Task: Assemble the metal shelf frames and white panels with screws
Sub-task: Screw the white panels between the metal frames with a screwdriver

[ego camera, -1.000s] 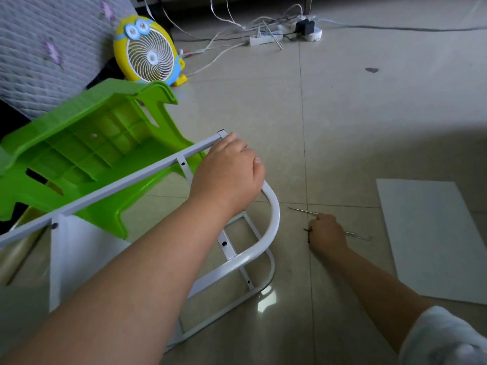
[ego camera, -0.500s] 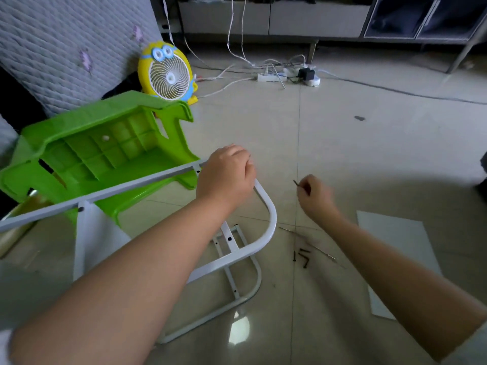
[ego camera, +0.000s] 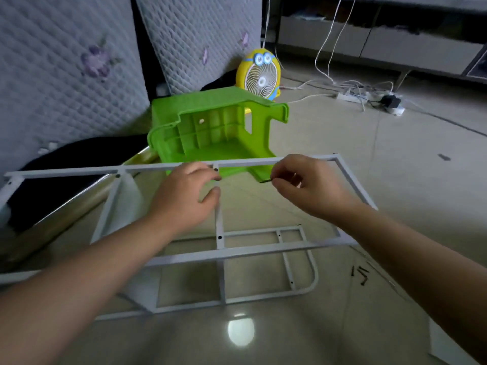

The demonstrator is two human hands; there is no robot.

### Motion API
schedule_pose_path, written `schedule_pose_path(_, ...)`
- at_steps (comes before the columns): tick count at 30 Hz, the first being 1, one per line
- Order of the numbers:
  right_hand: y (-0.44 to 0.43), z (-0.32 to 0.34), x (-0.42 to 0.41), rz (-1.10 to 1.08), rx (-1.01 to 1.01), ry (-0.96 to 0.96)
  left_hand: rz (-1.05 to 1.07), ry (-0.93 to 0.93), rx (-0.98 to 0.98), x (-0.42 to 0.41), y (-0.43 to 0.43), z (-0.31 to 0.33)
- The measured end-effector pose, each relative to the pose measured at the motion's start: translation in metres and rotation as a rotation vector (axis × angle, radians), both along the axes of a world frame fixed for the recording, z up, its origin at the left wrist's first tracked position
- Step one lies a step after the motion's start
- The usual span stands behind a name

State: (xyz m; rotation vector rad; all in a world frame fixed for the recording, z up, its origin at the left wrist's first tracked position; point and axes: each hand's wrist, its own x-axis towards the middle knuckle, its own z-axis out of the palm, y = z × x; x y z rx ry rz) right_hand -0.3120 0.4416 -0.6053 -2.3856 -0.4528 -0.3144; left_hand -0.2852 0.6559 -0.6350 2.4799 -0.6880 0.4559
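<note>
White metal frame (ego camera: 237, 252) (dark screw (ego camera: 264, 181) alongside)

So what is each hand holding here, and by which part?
The right hand pinches a dark screw by one end between thumb and forefinger. The left hand holds the white frame where its crossbar meets the top rail.

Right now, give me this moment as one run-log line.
left hand: holds metal frame | right hand: pinches black screw near frame | spare screws: on floor

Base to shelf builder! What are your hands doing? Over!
Left hand grips metal shelf frame at crossbar joint. Right hand pinches black screw, short of rail hole. Nothing between them. Over.
</note>
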Motion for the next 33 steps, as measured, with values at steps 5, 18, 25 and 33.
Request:
schedule_pose_path(5,0.038,-0.007,-0.005,0.118,-0.052,0.027,-0.054,0.388,-0.083,-0.046,0.021,0.0)
schedule_pose_path(18,0.042,-0.017,-0.016,0.135,-0.042,0.104,0.142,-0.024,0.149,-0.086,0.002,-0.029)
schedule_pose_path(25,0.05,-0.019,-0.028,0.255,-0.081,0.094,0.116,-0.068,0.059,-0.085,0.003,-0.038)
schedule_pose_path(33,0.054,-0.018,-0.025,0.352,-0.252,-0.014,0.058,-0.049,0.088,-0.085,0.008,-0.033)
